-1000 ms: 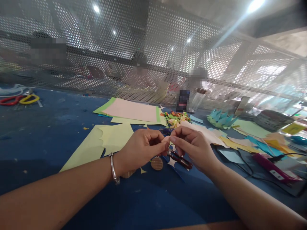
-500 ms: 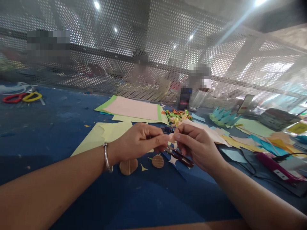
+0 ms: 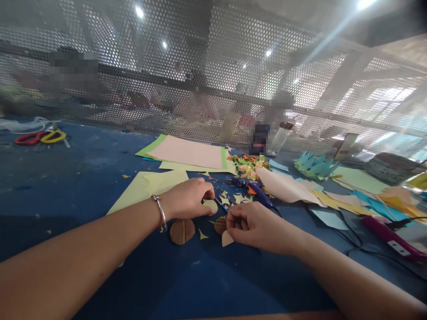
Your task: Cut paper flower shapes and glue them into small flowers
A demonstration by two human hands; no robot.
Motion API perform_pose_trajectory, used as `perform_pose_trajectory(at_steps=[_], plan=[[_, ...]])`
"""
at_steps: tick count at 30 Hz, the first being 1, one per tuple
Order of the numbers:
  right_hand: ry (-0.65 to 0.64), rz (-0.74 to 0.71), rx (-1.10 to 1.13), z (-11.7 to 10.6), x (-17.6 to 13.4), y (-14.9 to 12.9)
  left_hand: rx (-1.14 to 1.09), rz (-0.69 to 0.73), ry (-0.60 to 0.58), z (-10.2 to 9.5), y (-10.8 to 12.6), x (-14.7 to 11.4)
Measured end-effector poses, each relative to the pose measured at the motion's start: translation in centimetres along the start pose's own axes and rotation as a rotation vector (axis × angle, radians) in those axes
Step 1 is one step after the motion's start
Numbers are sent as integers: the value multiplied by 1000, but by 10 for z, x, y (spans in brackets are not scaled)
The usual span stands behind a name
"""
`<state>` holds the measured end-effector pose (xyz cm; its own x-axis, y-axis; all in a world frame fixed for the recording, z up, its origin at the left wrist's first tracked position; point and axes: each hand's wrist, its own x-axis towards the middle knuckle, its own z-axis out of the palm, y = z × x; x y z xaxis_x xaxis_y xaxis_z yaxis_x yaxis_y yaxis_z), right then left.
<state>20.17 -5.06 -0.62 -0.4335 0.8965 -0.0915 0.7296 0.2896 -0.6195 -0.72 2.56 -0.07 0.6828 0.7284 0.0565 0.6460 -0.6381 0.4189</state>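
Note:
My left hand (image 3: 191, 198) reaches over the table with thumb and fingers apart, around a small pale yellow paper disc (image 3: 211, 206). The thumb seems to touch the disc. My right hand (image 3: 255, 226) is closed, with a small pale pink paper piece (image 3: 227, 239) at its thumb and fingertips. Beneath those fingers, a smaller cardboard disc (image 3: 220, 225) is partly covered. A larger cardboard disc (image 3: 182, 231) lies below my left hand. Between the two cardboard discs is a pointed yellow paper scrap (image 3: 203, 234).
Beyond my hands lie a blue glue gun (image 3: 259, 191), coloured scraps (image 3: 251, 162) and stacked paper sheets (image 3: 193, 151). Red- and yellow-handled scissors (image 3: 43, 137) rest far left. At right are a purple power strip (image 3: 393, 240) with cables and a blue-green paper crown shape (image 3: 315, 165). Perforated metal (image 3: 150, 66) stands behind.
My hands have parted from their meeting point. The left moved to the yellow disc; the right came down and nearer with the pink paper. The dark-handled scissors between them no longer show.

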Motion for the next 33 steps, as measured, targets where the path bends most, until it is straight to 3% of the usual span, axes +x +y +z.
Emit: perform_pose_trajectory(at_steps=[8, 14, 19, 27, 33], plan=[[59, -26, -193, 4, -3, 0, -134, 15, 49, 3, -2, 4], [69, -56, -353, 2, -9, -7, -226, 30, 257, 5, -6, 8], [37, -122, -400, 2, -11, -6, -284, 19, 347, 7, -3, 8], [21, -162, -353, -1, -10, -4, -907, -85, 218, 10, 4, 9], [383, -281, -324, -7, -8, 6, -1189, -205, 100, 5, 13, 6]])
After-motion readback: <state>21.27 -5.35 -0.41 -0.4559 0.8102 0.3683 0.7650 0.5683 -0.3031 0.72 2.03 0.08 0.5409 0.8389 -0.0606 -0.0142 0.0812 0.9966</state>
